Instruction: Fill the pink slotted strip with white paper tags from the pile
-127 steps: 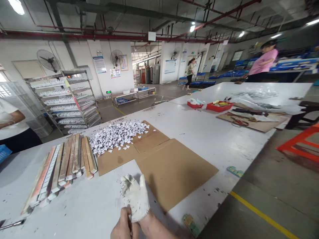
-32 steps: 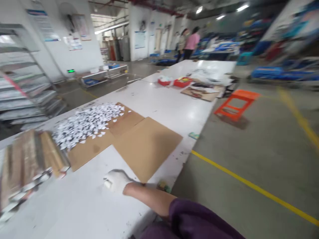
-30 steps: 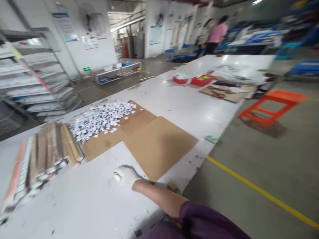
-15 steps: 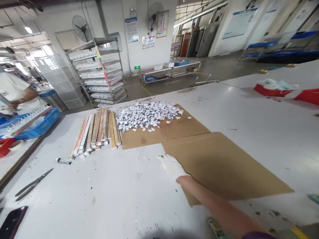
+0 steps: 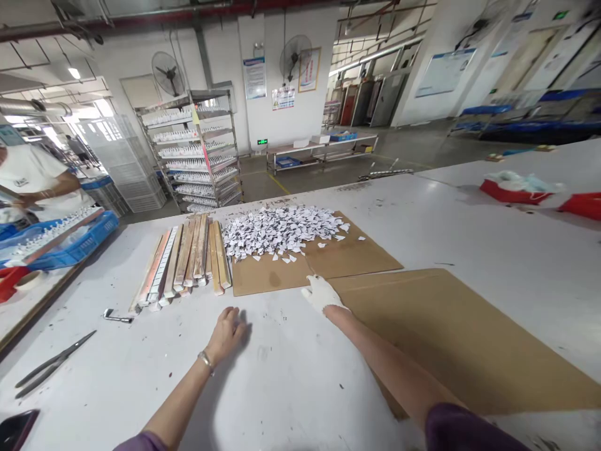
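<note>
White glove (image 5: 320, 292), brown cardboard (image 5: 451, 338), white table (image 5: 282, 382), black-and-white paper scraps (image 5: 279, 228)

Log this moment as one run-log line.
left hand: bare, flat on white table | right hand: gloved, at cardboard sheet edge | beyond: paper-scrap pile, wooden strips | both grips empty

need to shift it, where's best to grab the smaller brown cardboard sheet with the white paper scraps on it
Probably the near corner of the smaller brown cardboard sheet, beside the gloved right hand, coming from the person's side. That edge lies bare on the white table; the white paper scraps cover the far half.
</note>
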A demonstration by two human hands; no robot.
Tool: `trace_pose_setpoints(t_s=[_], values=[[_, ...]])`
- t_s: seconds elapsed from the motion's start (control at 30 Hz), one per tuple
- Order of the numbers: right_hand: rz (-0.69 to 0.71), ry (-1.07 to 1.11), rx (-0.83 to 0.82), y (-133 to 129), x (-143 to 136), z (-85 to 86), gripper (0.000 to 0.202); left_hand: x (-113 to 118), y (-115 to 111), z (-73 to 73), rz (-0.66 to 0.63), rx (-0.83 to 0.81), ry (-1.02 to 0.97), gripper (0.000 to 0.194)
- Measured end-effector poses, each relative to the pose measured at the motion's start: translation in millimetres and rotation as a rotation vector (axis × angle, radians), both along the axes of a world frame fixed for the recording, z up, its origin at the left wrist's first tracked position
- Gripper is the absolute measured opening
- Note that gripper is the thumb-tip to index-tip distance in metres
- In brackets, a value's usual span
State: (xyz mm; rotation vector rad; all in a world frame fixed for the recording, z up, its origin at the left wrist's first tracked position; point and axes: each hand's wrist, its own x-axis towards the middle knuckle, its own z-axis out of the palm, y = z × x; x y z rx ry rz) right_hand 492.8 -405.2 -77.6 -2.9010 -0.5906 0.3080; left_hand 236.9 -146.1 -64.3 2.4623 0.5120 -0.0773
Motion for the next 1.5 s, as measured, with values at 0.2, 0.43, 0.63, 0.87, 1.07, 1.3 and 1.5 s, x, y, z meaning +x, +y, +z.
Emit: trace_pose_setpoints(t_s=[0.2, 0.43, 0.63, 0.87, 1.07, 1.3, 1.5], values=[[-0.043, -0.023, -0.101, 24, 56, 1.7, 0.046, 82, -3, -30.4, 0.137, 0.164, 0.103, 0.054], [-0.097, -0.129, -0.121, 50, 33, 1.8, 0.029, 128, -20, -22.3, 0.391, 0.404, 0.18, 0.049], [-0.254, -0.129, -0.089, 67, 18, 2.5, 0.039, 127, -25, -23.3, 0.408, 0.42, 0.147, 0.049], [-0.26, -0.113, -0.091, 71, 22, -3.1, 0.053, 120, -8, -40.3, 0.405, 0.395, 0.092, 0.066], [-0.339, -0.073, -0.055, 72, 28, 6.9, 0.052, 131, 5, -35.3, 0.492, 0.373, 0.143, 0.064], [-0.428, -0.054, 0.009, 76, 41, 5.6, 0.053, 160, 6, -19.2, 0.517, 0.283, 0.229, 0.062], [-0.422, -0.005, 0.041, 67, 49, 5.7, 0.052, 165, 26, -0.3, 0.57, 0.031, 0.284, 0.067]])
